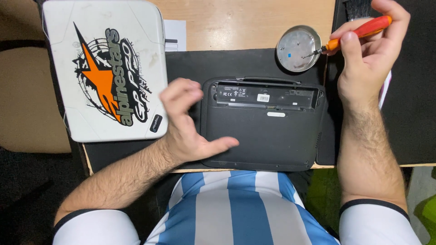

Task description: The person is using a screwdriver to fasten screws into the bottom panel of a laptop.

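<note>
Laptop (263, 131): black, lying base-up on a dark mat (190, 63) on the table (245, 22), square to the person. Battery bay along its far edge stands open and empty, labels and contacts exposed; the base cover itself looks still in place. Judged stage: early, battery out, cover yet to come off.

Right hand (368, 54): closed around an orange-handled screwdriver (359, 34), beyond the laptop's far right corner and clear of it. The tip reaches over a round metal dish (297, 47) just behind the laptop; whether it touches the dish, or carries a screw, cannot be told.

Left hand (186, 122): empty, fingers loosely spread and curled, raised over the laptop's left edge; contact with it cannot be told.

White case (106, 68): orange star graphic, left of the laptop, well clear of the right hand.
</note>
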